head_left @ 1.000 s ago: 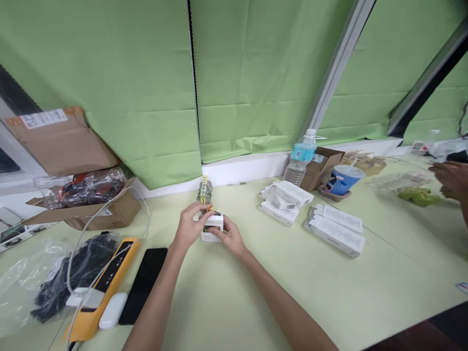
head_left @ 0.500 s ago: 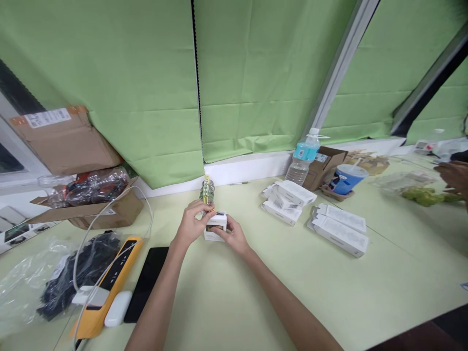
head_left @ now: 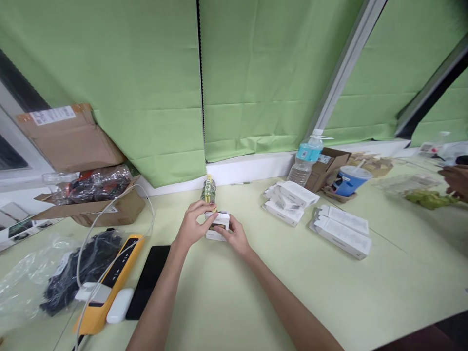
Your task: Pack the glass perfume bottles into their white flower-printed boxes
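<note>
A small white box [head_left: 218, 236] with a dark picture or window on its front stands on the table in front of me. My left hand [head_left: 195, 220] is closed at its top left edge, thumb and fingertips on the upper rim. Round the right side wraps my right hand [head_left: 234, 234], its thumb across the front. What is inside the box cannot be made out. Just behind my left fingers lies a green and yellow wrapped bundle [head_left: 208, 189], partly hidden by that hand.
To the right lie flat white cartons [head_left: 340, 234], a water bottle [head_left: 306, 158] and a blue cup [head_left: 349, 181]. On the left are a power strip [head_left: 109, 282], a black tablet-like slab [head_left: 149, 280], a cardboard box [head_left: 109, 212] and bagged dark items [head_left: 82, 268]. Another person's hand [head_left: 457, 180] shows far right.
My hands and the white box keep nearly the same pose, with the left thumb shifted slightly along the top edge. The whole view has shifted a little. The other person's hand has moved slightly.
</note>
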The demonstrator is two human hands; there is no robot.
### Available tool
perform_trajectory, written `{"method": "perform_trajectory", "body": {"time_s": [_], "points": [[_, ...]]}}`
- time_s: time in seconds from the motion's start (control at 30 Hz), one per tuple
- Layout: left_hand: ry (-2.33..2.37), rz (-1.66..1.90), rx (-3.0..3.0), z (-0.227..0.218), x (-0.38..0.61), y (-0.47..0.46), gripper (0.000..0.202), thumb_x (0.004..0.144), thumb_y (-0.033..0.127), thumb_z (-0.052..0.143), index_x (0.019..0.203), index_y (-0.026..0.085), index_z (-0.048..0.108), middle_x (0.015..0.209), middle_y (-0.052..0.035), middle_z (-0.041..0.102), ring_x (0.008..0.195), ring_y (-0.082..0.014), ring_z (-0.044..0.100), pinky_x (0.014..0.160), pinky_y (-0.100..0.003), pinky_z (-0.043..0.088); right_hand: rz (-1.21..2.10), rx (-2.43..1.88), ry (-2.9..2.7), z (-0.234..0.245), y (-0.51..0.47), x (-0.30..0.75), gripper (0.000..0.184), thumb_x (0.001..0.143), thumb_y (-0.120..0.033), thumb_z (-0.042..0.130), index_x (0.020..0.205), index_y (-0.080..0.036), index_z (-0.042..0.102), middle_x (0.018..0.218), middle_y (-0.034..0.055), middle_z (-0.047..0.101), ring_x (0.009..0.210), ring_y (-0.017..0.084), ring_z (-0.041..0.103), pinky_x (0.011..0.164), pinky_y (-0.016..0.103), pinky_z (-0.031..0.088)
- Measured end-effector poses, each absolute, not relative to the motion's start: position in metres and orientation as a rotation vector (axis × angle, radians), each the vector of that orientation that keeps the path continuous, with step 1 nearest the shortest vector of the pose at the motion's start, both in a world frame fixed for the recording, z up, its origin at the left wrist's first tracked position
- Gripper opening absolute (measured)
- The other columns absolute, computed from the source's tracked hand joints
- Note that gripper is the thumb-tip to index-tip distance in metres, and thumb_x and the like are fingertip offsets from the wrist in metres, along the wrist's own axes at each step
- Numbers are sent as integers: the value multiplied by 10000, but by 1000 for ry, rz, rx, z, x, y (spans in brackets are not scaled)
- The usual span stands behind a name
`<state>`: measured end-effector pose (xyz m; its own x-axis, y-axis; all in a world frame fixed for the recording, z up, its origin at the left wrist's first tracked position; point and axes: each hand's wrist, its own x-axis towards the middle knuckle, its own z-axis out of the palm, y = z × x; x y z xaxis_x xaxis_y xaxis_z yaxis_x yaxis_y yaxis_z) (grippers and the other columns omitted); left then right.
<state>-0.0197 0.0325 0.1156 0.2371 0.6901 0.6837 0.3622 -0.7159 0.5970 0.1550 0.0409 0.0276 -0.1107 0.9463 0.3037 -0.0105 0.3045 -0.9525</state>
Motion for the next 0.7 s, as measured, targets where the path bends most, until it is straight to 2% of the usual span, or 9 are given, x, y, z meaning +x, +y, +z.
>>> {"method": "perform_trajectory", "body": {"time_s": [0.13,0.3,0.47,0.7], "points": [[997,1414,2294,114,-19,30,219,876,308,683,1080,230,679,1085,-89,673,1097,-249,625,980,-417,490,1042,-908,-1447,28,40,155,490,767,-438,773,1168,-195,631,1048,55,714,923,229,652,837,345,526],[1031,1439,2374,97,-13,30,391,811,341,757,1153,227,607,1172,-111,650,1161,-275,592,1009,-455,476,938,-904,-1486,22,41,155,429,811,-439,716,1153,-196,627,1061,58,701,944,235,638,843,337,520],[1033,1577,2382,76,-11,36,323,851,313,718,1152,233,633,1166,-106,670,1170,-273,593,1007,-483,474,930,-898,-1497,22,40,154,422,820,-419,709,1172,-202,622,1073,54,698,944,231,636,852,336,514],[1068,1545,2390,79,-15,36,257,862,306,702,1118,280,705,1126,-72,695,1130,-261,593,999,-475,470,975,-906,-1484,28,39,155,461,793,-457,737,1158,-198,628,1039,54,703,902,223,639,824,332,516]]}}
